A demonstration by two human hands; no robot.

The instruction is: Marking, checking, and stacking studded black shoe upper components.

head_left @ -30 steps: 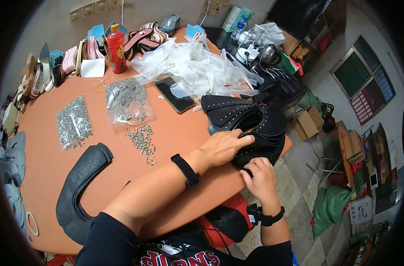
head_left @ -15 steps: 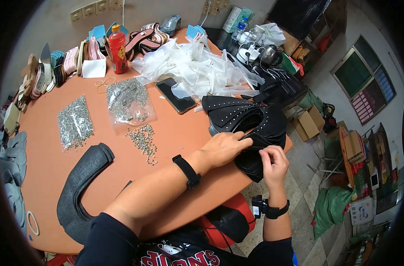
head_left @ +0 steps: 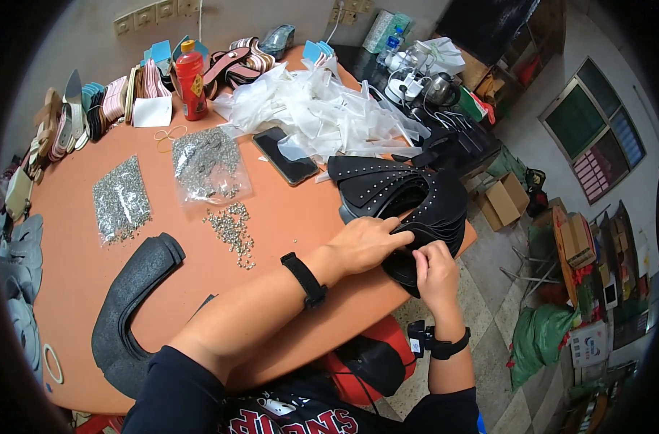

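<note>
A fanned stack of curved black pieces (head_left: 445, 195) dotted with rows of silver studs lies at the table's right edge. My left hand (head_left: 365, 242) reaches across to its near side, thumb and fingers closed on the edge of a black piece. Just right of it, my right hand (head_left: 437, 278) is held in a pinch against the lower part of the stack. What sits between those fingertips is too small or hidden to make out. Loose silver studs (head_left: 231, 230) form a little heap left of my left hand, below a clear bag of studs (head_left: 212, 166).
A second stud bag (head_left: 121, 199) and curved grey foam pieces (head_left: 127, 318) lie on the left. Behind are a phone (head_left: 286, 155), a pile of white translucent sheets (head_left: 315, 108) and a red bottle (head_left: 190, 81). A red stool (head_left: 387, 354) stands under the table edge.
My right hand has shifted slightly left and down, nearer to my left hand, still pinched. My left hand has barely moved, and the stack stays in place.
</note>
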